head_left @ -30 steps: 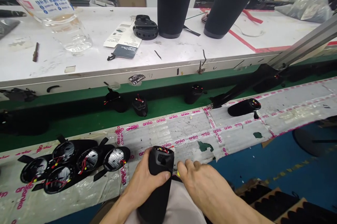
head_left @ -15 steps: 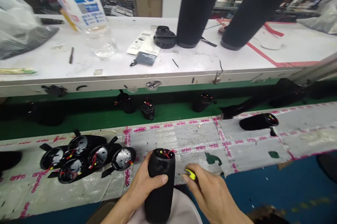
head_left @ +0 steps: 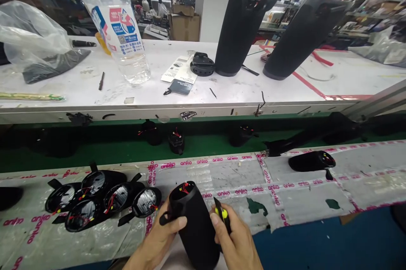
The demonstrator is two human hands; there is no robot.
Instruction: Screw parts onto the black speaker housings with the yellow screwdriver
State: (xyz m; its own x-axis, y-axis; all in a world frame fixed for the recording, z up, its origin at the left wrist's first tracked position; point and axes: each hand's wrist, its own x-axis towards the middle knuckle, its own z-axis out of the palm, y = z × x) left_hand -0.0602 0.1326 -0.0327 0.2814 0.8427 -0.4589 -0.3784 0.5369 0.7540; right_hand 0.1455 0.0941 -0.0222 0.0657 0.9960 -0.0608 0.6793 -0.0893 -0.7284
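A black fabric-covered portable speaker body [head_left: 198,227] stands tilted before me, its open top end showing red wires. My left hand [head_left: 163,227] is wrapped round its left side, the thumb across the front near a small black strap loop. Close to the speaker's right side, my right hand [head_left: 233,232] is closed on a black-and-yellow utility knife [head_left: 226,216], whose dark pointed end sticks up. Whether the knife touches the speaker I cannot tell. The speaker's lower end rests toward my lap.
Several open speaker bodies [head_left: 85,215] with wires lie on the plastic-covered bench at left; another speaker [head_left: 309,161] lies at right. On the white shelf [head_left: 152,96] stand a water bottle [head_left: 127,46] and two tall black speakers [head_left: 237,33]. More black parts sit on the green strip.
The speaker has tilted, its top leaning left, and turned so its strap loop shows at the left. My right hand has come closer to it, with the knife now pointing up.
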